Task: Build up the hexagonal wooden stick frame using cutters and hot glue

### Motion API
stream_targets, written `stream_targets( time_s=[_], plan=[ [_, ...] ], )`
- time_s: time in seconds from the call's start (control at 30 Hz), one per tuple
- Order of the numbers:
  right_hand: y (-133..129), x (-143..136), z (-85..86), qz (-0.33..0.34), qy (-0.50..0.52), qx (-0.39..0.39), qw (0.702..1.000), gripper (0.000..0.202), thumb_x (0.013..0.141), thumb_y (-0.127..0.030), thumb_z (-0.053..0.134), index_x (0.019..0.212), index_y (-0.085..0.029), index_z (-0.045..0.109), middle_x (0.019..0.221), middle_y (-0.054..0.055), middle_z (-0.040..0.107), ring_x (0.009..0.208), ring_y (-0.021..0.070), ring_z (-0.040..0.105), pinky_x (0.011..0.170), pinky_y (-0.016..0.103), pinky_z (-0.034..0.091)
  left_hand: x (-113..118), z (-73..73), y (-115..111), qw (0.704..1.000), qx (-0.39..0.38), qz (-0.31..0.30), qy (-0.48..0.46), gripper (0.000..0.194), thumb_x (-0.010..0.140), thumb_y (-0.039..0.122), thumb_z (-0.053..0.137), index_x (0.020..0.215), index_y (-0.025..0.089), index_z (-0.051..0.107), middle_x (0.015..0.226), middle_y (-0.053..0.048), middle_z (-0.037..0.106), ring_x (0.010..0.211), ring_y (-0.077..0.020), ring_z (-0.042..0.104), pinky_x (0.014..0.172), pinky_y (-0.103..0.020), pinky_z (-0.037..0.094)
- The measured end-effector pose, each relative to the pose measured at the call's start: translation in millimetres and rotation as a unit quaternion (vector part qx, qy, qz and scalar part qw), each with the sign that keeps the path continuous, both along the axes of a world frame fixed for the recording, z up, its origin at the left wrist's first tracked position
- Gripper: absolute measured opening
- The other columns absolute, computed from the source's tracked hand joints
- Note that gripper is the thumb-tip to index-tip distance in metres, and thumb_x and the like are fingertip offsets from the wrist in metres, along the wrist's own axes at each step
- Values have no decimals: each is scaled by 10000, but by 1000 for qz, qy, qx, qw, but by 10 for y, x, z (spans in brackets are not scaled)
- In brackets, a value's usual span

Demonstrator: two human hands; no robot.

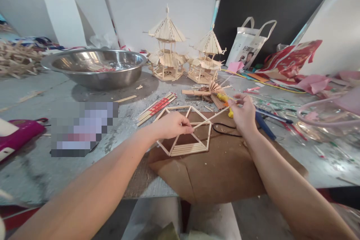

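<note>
A hexagonal frame of thin wooden sticks lies on brown paper, with several sticks side by side filling its near section. Over the frame's right part, a single wooden stick slants up to the right. My left hand is closed on its lower left end, above the frame's middle. The fingers of my right hand are closed at the stick's upper right end, beside a yellow-handled tool.
Two stick pagodas stand behind, right of a steel basin. Chopsticks in red wrappers lie left of the frame. A magenta tool sits far left. A blue-handled tool and a clear container are at right.
</note>
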State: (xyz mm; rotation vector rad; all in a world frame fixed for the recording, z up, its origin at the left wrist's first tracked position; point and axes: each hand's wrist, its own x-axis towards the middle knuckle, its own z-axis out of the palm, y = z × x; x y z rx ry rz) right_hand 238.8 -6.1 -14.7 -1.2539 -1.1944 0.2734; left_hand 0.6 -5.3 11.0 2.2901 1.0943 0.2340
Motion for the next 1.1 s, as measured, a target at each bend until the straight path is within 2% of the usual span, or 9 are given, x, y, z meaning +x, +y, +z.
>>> stream_targets(
  time_s=[0.07,0.1,0.13,0.2,0.3,0.37,0.47,0.8,1.1],
  plan=[
    [-56,-33,34,-37,-165,54,984,144,677,-290,578,799,-220,550,901,61,551,913,204,485,719,343,398,11,-6,-5,1000,-16,-3,4,311,666,426,512,743,171,672,635,-2,612,565,-101,481,531,-199,323],
    [-89,-57,56,-19,-225,57,973,105,703,-286,553,789,-226,565,922,64,558,956,216,468,775,363,368,14,-6,-7,1000,-26,-3,7,305,658,420,521,746,172,676,629,-2,614,560,-100,482,527,-197,322],
    [-122,-85,77,19,-270,42,962,84,728,-285,527,762,-228,577,888,59,576,941,215,479,795,369,349,17,-4,-11,999,-35,-1,11,300,650,414,529,745,172,679,614,1,611,551,-98,479,519,-194,319],
    [-182,-150,106,140,-332,-10,933,112,748,-283,508,711,-223,594,768,41,601,826,192,524,762,345,355,23,4,-21,998,-48,0,27,284,635,404,544,721,172,682,568,9,595,522,-92,461,500,-190,310],
    [-244,-241,106,304,-377,-108,868,129,736,-301,525,739,-205,610,708,23,605,673,142,531,639,273,376,39,16,-44,997,-59,-3,51,254,624,392,556,654,169,674,522,21,566,500,-86,439,478,-188,294],
    [-263,-282,84,359,-383,-172,834,147,724,-315,535,760,-194,611,695,9,600,612,115,512,571,237,365,48,16,-56,996,-60,-8,62,245,627,387,553,621,169,664,496,31,539,484,-81,418,465,-190,280],
    [-265,-313,47,405,-375,-228,802,154,721,-313,534,743,-181,610,655,-8,586,576,98,496,527,213,348,43,0,-56,996,-57,-20,72,255,638,391,536,603,169,655,470,39,500,457,-71,379,449,-191,260],
    [-242,-399,-9,410,-378,-179,811,177,749,-286,516,733,-168,645,688,24,605,666,119,531,619,232,380,-28,-15,21,993,-77,-62,72,208,633,330,544,732,198,671,668,7,644,581,-101,512,523,-188,324],
    [-309,-478,7,380,-385,-207,815,156,719,-292,545,693,-164,628,653,3,602,609,94,522,562,199,354,-18,-26,14,988,-66,-49,130,249,613,390,547,689,181,657,610,21,617,528,-83,473,492,-191,294]
  ],
)
